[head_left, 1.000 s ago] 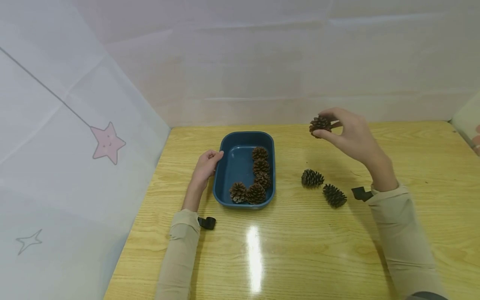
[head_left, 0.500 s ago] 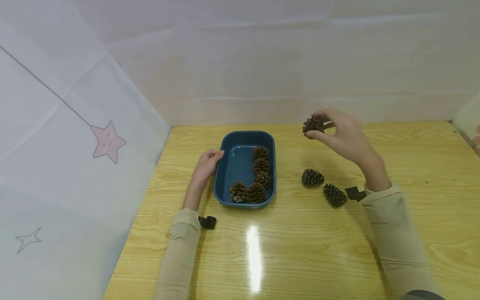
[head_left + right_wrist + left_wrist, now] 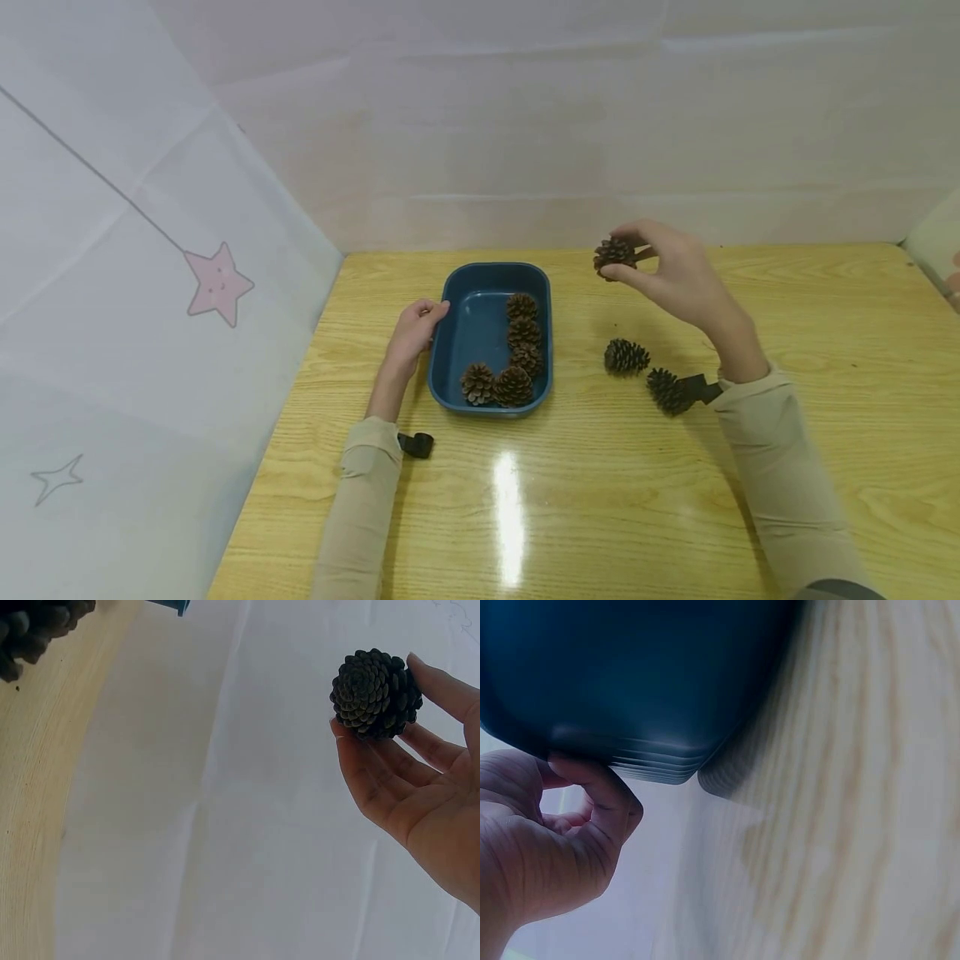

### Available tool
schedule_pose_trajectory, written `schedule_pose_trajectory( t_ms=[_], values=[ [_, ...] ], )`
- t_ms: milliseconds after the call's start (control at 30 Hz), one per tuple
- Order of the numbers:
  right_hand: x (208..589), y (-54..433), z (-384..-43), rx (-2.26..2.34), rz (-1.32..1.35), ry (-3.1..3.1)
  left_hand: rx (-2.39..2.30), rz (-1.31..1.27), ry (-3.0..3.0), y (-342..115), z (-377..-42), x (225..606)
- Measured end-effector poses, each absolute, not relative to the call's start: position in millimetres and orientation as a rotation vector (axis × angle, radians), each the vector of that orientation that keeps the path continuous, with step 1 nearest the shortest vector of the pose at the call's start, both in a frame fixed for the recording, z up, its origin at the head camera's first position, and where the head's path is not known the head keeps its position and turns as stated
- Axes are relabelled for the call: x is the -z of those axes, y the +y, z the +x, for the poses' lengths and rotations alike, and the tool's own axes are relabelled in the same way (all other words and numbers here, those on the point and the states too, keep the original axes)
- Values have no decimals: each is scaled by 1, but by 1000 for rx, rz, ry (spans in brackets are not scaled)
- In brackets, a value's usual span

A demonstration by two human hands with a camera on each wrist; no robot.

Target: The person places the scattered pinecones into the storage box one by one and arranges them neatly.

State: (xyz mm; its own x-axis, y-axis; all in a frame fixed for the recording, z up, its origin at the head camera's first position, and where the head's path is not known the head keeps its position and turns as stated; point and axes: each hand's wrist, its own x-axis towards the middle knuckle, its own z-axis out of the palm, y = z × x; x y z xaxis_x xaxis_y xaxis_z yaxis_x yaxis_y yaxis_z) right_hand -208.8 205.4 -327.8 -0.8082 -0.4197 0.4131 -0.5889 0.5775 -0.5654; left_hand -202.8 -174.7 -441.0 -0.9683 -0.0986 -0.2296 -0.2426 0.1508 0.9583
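Note:
A brown pine cone [image 3: 375, 694] is pinched between the thumb and fingers of my right hand [image 3: 678, 271], held up over the back of the table, right of the bin. My left hand [image 3: 411, 333] grips the left rim of a dark blue plastic bin [image 3: 546, 350]; in the left wrist view its thumb and bent finger meet the bin's edge [image 3: 585, 746]. Inside the bin, several pine cones [image 3: 523, 333] line the right wall and the near right corner, and one more pine cone [image 3: 477, 383] lies along the near wall.
Two pine cones lie on the wooden table [image 3: 600, 500] right of the bin: one pine cone [image 3: 626, 357] farther back, another pine cone [image 3: 666, 390] nearer, partly covered by the right wrist's black camera mount [image 3: 701, 388]. A pale sheet wall [image 3: 510, 125] rises behind the table.
My right hand has moved left with the pine cone, closer to the bin. My left hand and the bin have stayed in place.

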Motion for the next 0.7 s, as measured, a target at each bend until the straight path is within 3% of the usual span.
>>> schedule_pose_trajectory(
  t_ms=[700],
  values=[
    [323, 188, -205, -1108, 911, -2547, -1924, -364, 2241, -176, -204, 436]
  ],
)
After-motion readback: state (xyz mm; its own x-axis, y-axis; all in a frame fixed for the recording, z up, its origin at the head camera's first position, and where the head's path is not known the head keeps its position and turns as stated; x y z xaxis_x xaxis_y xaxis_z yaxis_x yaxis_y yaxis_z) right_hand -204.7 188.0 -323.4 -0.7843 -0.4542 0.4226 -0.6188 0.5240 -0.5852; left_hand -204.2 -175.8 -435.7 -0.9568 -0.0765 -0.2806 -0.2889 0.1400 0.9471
